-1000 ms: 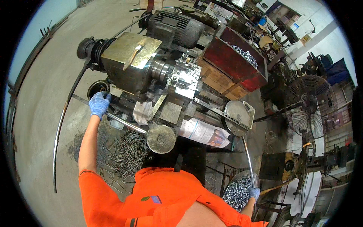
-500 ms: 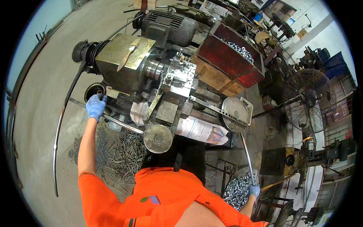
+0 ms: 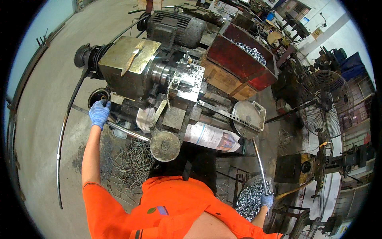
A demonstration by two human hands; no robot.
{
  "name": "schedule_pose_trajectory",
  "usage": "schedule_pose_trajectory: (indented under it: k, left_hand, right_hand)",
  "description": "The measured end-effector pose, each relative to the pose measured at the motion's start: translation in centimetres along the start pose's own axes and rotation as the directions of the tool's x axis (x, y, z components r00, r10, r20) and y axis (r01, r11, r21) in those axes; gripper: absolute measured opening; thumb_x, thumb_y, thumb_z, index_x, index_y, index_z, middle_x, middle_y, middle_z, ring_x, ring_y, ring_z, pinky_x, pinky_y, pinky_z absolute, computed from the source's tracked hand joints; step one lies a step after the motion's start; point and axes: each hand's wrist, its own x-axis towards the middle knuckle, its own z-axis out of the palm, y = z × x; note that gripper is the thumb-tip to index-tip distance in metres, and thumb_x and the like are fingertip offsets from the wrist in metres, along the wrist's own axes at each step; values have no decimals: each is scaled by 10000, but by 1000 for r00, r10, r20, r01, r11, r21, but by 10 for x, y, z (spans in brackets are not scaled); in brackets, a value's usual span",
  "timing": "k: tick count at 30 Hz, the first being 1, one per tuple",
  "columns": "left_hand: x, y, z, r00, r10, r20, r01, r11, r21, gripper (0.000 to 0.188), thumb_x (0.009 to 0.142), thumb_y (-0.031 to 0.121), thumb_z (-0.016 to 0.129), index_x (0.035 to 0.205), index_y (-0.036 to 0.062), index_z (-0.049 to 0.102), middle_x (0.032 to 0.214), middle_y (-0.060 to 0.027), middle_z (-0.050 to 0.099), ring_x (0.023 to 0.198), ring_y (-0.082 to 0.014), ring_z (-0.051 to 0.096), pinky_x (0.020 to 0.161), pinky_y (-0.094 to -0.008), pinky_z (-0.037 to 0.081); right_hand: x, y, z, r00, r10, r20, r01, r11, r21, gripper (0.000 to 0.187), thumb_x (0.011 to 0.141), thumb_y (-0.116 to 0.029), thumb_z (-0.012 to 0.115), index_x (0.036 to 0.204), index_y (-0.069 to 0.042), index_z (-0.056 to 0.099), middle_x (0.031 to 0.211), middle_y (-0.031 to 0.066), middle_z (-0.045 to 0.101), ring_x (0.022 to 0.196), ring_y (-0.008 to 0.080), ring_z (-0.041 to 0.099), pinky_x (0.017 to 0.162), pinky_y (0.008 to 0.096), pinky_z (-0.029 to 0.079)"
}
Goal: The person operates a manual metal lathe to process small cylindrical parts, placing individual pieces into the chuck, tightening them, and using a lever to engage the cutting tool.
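Note:
My left hand (image 3: 99, 114), in a blue glove, is closed at the lower edge of a dark round cup-shaped part (image 3: 94, 96) on the left of the lathe (image 3: 129, 85). A small brass-coloured bit shows by its fingertips; what the fingers grip is hidden. At the lower right, my gloved right hand (image 3: 267, 200) is wrapped round the end of a long metal lever (image 3: 259, 161). That lever runs up to a round plate (image 3: 247, 116) on the machine. Beneath the right hand stands a tub of small shiny metal parts (image 3: 250, 200). The lathe's chuck (image 3: 160, 74) faces a tool block (image 3: 187, 81).
A brush (image 3: 131, 63) lies on the headstock cover. Behind the machine are a motor (image 3: 175, 30) and a red bin (image 3: 238, 59) holding metal parts. Metal swarf (image 3: 133, 163) litters the floor. A round disc (image 3: 164, 146) juts toward me; a large fan (image 3: 326, 101) stands right.
The machine sits very slightly further left in the picture, as the view has shifted a little. Both hands keep their places, the left at the round part and the right on the lever.

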Motion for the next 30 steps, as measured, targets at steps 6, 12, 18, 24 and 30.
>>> schedule_pose_trajectory:
  k: [6, 12, 18, 24, 30]
  left_hand:
    - [-2, 2, -4, 1000, -4, -12, 3, 1000, -28, 332, 811, 374, 582, 927, 79, 680, 894, -169, 647, 858, -331, 614, 759, -414, 481]
    - [-3, 2, -6, 1000, -12, 22, 12, 1000, 1, 331, 811, 374, 586, 944, 87, 683, 908, -160, 650, 866, -331, 615, 765, -412, 480]
    - [2, 0, 1, 1000, -17, 10, 17, 999, -38, 335, 812, 382, 589, 949, 92, 685, 918, -152, 652, 873, -329, 616, 776, -409, 478]
    - [2, -1, 1, 1000, -17, 18, 18, 1000, -16, 331, 815, 379, 587, 955, 95, 683, 914, -152, 653, 867, -325, 618, 773, -409, 479]
    - [2, -3, 3, 1000, -15, 17, 15, 1000, -24, 340, 814, 388, 584, 965, 98, 680, 923, -150, 652, 869, -326, 616, 771, -411, 479]
  right_hand:
    - [-21, -19, -19, 998, 57, -2, -57, 998, 14, 487, 679, -408, 667, 921, 13, 635, 974, 254, 620, 930, 380, 604, 820, 430, 475]
    - [-44, -34, -43, 999, 48, -9, -47, 997, 56, 532, 693, -447, 654, 947, 20, 637, 1000, 273, 605, 958, 391, 592, 835, 432, 473]
    - [-18, -5, -2, 997, 20, -69, -22, 999, -30, 541, 695, -493, 637, 863, 20, 667, 915, 267, 624, 902, 406, 607, 816, 434, 484]
    - [-23, -3, -4, 998, -35, -60, 34, 999, -22, 527, 690, -478, 641, 863, 19, 668, 917, 265, 627, 883, 397, 615, 800, 432, 485]
    - [-34, -13, -15, 1000, 0, -24, -1, 999, -54, 444, 691, -407, 647, 849, 7, 671, 901, 238, 640, 882, 384, 616, 798, 416, 480]
